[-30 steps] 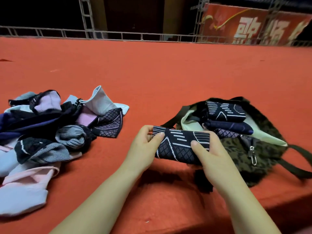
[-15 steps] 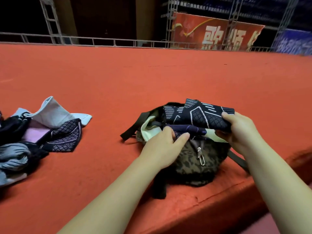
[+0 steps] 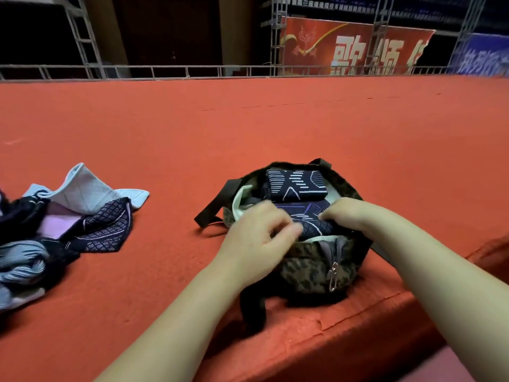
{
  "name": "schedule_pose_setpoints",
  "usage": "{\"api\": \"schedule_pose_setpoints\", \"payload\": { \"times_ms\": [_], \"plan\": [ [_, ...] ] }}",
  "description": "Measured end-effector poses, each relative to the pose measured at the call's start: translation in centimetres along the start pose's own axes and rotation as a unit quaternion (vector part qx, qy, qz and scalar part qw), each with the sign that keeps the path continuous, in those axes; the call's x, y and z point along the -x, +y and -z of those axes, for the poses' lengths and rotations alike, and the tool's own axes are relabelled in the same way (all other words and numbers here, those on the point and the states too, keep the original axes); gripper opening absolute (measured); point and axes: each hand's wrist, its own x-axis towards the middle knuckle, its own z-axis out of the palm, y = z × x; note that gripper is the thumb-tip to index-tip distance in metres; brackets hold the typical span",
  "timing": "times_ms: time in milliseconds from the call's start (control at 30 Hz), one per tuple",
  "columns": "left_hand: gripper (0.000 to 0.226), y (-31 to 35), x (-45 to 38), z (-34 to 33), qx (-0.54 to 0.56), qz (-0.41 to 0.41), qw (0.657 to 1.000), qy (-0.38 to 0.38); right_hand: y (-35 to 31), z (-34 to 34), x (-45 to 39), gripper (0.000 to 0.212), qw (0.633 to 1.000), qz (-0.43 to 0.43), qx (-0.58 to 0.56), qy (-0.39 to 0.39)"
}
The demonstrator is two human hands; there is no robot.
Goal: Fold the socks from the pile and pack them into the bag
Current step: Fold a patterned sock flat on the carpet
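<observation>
A camouflage bag (image 3: 311,268) with a pale lining stands open near the platform's front edge. A folded dark sock with white lines (image 3: 296,184) lies at the back of its opening. In front of that sits a second folded dark patterned sock (image 3: 312,220), low in the bag's mouth. My left hand (image 3: 256,238) covers this sock's left end with curled, blurred fingers. Over the sock's right end, inside the rim, my right hand (image 3: 349,213) is curled. The pile of loose socks (image 3: 68,221), pale blue, pink, striped and dark, lies to the left.
Everything rests on a red carpeted platform (image 3: 248,128) whose front edge drops off at the lower right (image 3: 413,312). The bag's dark strap (image 3: 212,205) trails to its left. A metal railing (image 3: 192,70) and banners stand far behind.
Both hands carried the folded sock from in front of me to the bag and lowered it into the opening. The view swung right, so the pile now sits at the left edge.
</observation>
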Motion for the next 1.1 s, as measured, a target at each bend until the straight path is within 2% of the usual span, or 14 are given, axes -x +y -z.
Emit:
{"api": "schedule_pose_setpoints", "payload": {
  "times_ms": [67,167,267,333,433,533,600,633,700,767,833,933,1000,1100],
  "plan": [
    [0.040,-0.2,-1.1,0.3,-0.010,0.009,1.000,0.008,0.7,0.2,-0.2,0.012,1.000,-0.006,-0.015,-0.014],
    [0.044,-0.3,-1.8,0.1,-0.081,0.064,0.988,-0.113,1.6,0.5,-0.6,0.010,0.998,0.012,-0.062,-0.026],
    [0.043,-0.5,-2.0,-0.5,-0.078,0.100,0.981,-0.149,2.3,0.1,-1.6,0.019,0.990,0.015,-0.131,0.057],
    [0.042,-1.2,-2.6,-1.1,-0.081,0.122,0.973,-0.176,2.6,-0.4,-2.0,0.015,0.983,0.031,-0.139,0.119],
    [0.035,-2.9,-3.6,-1.9,-0.065,0.146,0.968,-0.191,2.7,-0.8,-2.1,0.007,0.992,0.028,-0.035,0.115],
    [0.037,-3.7,-3.8,-2.2,-0.008,0.174,0.963,-0.205,2.5,0.1,-1.5,0.030,0.975,0.027,0.172,0.137],
    [0.029,-3.8,-3.9,-2.3,0.009,0.186,0.960,-0.210,2.0,0.5,-0.8,0.030,0.949,0.128,0.193,0.216],
    [0.033,-3.7,-4.0,-2.3,-0.001,0.188,0.962,-0.199,1.9,0.4,-0.6,0.023,0.936,0.204,0.182,0.221],
    [0.048,-3.2,-4.1,-2.3,-0.022,0.197,0.968,-0.156,1.8,0.0,-0.4,0.025,0.939,0.268,0.175,0.123],
    [0.045,-3.3,-4.1,-2.5,-0.024,0.214,0.971,-0.104,2.0,-0.3,-0.2,0.040,0.968,0.196,0.157,-0.012],
    [0.040,-3.4,-3.8,-2.4,-0.035,0.225,0.973,-0.043,2.3,-0.3,-0.5,0.049,0.977,0.164,0.119,-0.068],
    [0.049,-3.8,-3.6,-2.1,-0.144,0.195,0.970,0.017,2.0,-0.2,-0.5,0.052,0.982,0.152,0.100,-0.048],
    [0.043,-4.0,-3.6,-1.8,-0.200,0.192,0.960,-0.035,1.7,-0.3,-0.5,0.055,0.978,0.156,0.141,-0.001],
    [0.046,-4.9,-3.8,-1.6,-0.185,0.227,0.945,-0.144,2.0,-0.6,-0.8,0.067,0.978,0.159,0.130,-0.018]
  ]
}}
